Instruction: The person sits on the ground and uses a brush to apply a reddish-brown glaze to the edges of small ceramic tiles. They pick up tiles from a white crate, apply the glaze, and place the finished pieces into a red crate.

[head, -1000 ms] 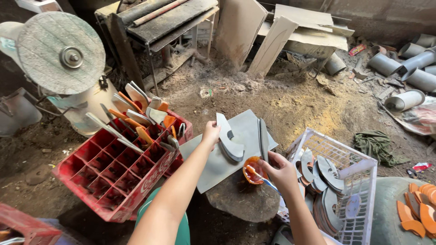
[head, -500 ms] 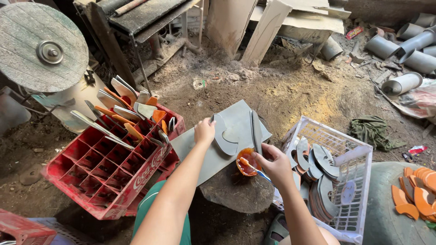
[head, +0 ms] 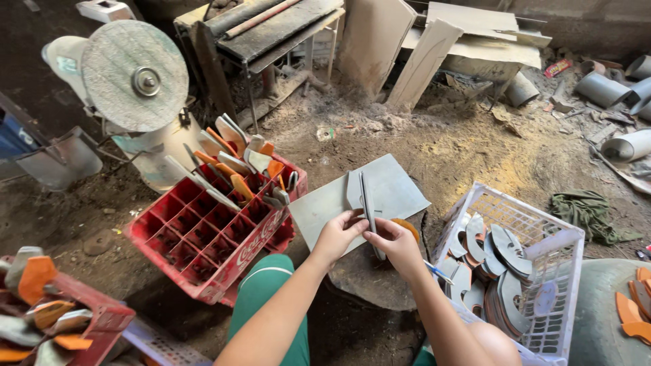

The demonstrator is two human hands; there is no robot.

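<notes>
Grey curved blade piece lies on grey sheet, near crate. Left hand fingers pinched on its lower end; right hand fingers closed on long thin tool laid along piece edge. Step judged: marking or trimming outline. Next move needs steady hold and tool kept tight to edge. Red crate left, white basket right.

Workshop clutter all around

Red crate bristling with curved blades, white basket stacked with grey cutouts, grinding disc at left, grey pipes far right, green rag on dirt.
</notes>
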